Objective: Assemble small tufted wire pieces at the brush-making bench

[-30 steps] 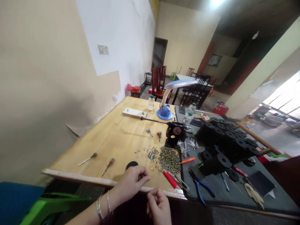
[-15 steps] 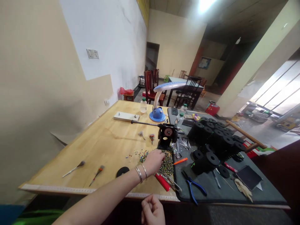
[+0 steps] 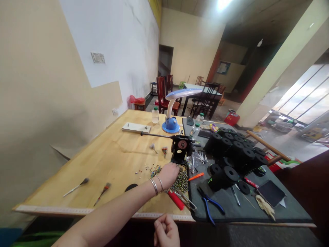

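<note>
My left hand (image 3: pixel 168 174) reaches out over the wooden table (image 3: pixel 110 161) and rests on a pile of small striped beads (image 3: pixel 181 180), fingers curled down into it; two bangles circle the wrist. What the fingers pinch is hidden. My right hand (image 3: pixel 166 231) stays low by the table's near edge, closed in a loose fist, and I cannot make out anything in it. A black hand-cranked winder (image 3: pixel 181 148) with a long rod stands just beyond the beads.
Scattered coloured beads (image 3: pixel 154 169), a black disc (image 3: pixel 131 187), two small brushes (image 3: pixel 101 192), a red-handled tool (image 3: pixel 176 200) and blue pliers (image 3: pixel 209 204) lie nearby. Stacked black spools (image 3: pixel 235 152) fill the dark mat. A blue desk lamp (image 3: pixel 172 118) stands behind.
My left hand moved from the table's near edge forward onto the bead pile. My right hand stayed closed near the edge. The view tilted slightly up and left.
</note>
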`<action>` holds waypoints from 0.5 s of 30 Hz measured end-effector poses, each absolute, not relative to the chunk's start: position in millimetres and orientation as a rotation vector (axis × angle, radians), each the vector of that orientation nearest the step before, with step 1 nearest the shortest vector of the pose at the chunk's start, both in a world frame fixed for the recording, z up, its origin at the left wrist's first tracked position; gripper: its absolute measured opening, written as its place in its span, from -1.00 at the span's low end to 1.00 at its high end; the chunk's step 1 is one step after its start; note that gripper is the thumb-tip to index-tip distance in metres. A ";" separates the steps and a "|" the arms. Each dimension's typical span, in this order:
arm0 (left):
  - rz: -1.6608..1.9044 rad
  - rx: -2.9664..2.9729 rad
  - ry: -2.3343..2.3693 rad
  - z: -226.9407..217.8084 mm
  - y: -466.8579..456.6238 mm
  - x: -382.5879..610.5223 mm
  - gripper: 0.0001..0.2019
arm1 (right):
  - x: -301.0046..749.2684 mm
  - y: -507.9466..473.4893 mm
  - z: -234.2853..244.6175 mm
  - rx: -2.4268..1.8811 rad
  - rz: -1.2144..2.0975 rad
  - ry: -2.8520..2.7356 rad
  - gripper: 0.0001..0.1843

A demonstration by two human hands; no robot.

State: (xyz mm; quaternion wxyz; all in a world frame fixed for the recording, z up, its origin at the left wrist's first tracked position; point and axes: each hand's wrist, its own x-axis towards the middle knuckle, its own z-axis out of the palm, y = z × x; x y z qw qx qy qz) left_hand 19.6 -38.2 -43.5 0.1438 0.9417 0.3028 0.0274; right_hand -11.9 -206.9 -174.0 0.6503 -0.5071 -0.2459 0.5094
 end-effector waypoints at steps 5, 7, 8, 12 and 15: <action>0.238 2.476 0.920 -25.8 -45.1 -19.1 -0.81 | -6.6 -208.9 -166.0 -1.141 1.182 -0.537 -0.34; 0.286 2.354 0.885 -20.8 -53.9 -45.6 -0.78 | -4.4 -209.5 -164.2 -1.151 1.194 -0.559 -0.35; 0.304 2.258 0.870 -20.0 -59.4 -59.8 -0.77 | -4.0 -209.7 -162.8 -1.160 1.198 -0.564 -0.36; 0.363 1.700 0.878 -29.2 -84.7 -112.1 -0.84 | -7.4 -209.3 -151.1 -1.184 1.243 -0.572 -0.35; 0.429 1.379 0.910 -41.6 -102.1 -138.3 -0.73 | -11.7 -207.4 -138.2 -1.180 1.311 -0.583 -0.33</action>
